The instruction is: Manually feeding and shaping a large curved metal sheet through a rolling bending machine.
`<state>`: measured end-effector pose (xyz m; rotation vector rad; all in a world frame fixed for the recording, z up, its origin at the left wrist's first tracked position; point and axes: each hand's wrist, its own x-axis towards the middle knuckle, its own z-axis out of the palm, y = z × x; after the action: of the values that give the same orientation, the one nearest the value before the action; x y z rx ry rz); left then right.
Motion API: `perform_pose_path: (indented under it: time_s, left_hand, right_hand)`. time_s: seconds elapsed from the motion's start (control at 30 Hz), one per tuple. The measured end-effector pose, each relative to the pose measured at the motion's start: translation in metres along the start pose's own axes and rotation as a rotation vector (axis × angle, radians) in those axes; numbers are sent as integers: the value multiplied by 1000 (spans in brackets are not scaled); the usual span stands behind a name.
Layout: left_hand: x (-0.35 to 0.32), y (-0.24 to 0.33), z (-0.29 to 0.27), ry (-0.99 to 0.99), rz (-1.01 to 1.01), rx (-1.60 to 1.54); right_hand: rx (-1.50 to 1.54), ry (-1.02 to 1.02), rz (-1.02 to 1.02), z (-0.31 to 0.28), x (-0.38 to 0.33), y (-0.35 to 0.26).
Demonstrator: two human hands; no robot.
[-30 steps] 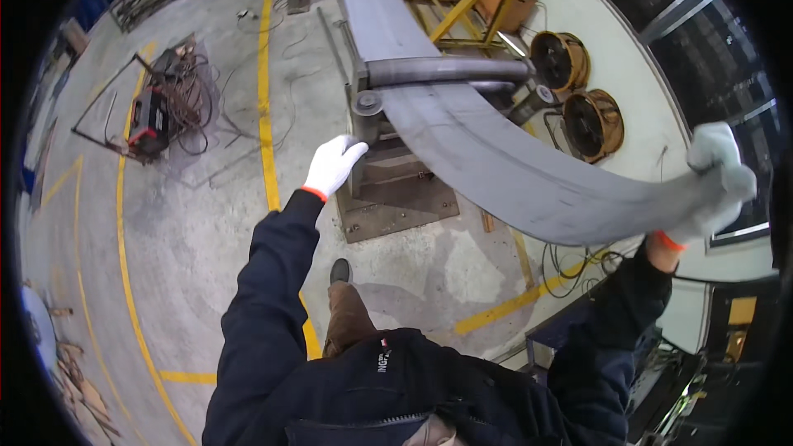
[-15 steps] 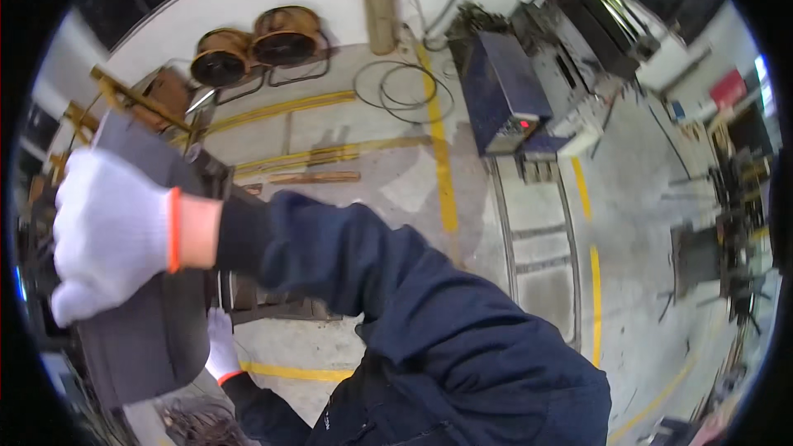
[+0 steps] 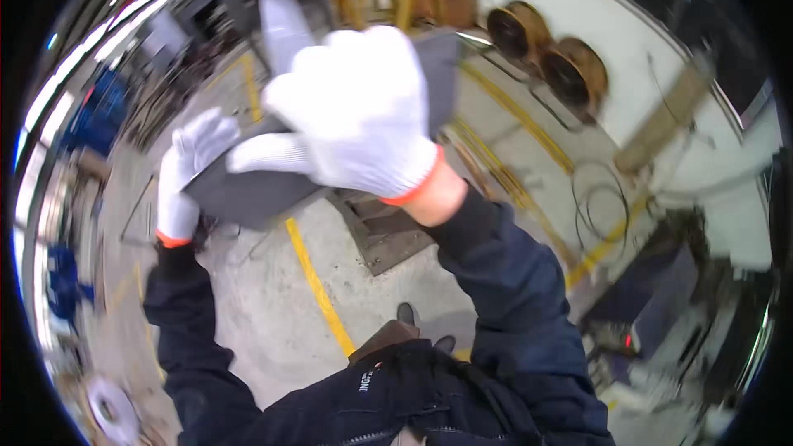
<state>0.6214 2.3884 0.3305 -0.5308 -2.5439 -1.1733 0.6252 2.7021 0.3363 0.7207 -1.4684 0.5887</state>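
The right hand (image 3: 355, 116) in a white knit glove is clamped over the upper edge of a flat grey sheet-metal panel (image 3: 256, 190), held at chest height above the concrete floor (image 3: 273, 322) with its yellow painted line (image 3: 318, 289). The gloved left hand (image 3: 186, 169) grips the panel's left edge, fingers seemingly curled round it, though motion blur obscures them.

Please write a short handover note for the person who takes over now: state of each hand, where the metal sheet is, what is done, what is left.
Left hand: white work glove, gripping the left edge of the grey metal sheet.
Right hand: white glove, laid over the sheet's upper right part, holding it.
Sheet: lifted off the ground, held in front of the body above the concrete floor with its yellow line. The picture is blurred.
Done: sheet is up and carried by both hands.
Left: it is not yet set down anywhere.
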Motion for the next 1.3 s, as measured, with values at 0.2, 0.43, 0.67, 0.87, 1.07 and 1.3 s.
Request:
perform_pose_path:
  time_s: [0.2,0.43,0.67,0.87,1.07,1.3]
  left_hand:
    - [4,175,14,-537,287,315]
    - [2,205,55,-639,-21,531]
    - [-58,202,82,-466,15,699]
    - [-152,173,169,-529,62,820]
    - [-222,142,206,-404,103,820]
    - [-283,76,295,-528,109,969]
  right_hand:
    - [-9,-219,-52,-27,-6,3]
    - [110,-644,4,-80,8,15]
    - [253,-1552,-55,-110,42,60]
    - [354,-1380,-81,-179,-95,28]
    - [337,-1377,-146,-199,-160,-17]
    - [308,-1284,-142,-214,-290,-39]
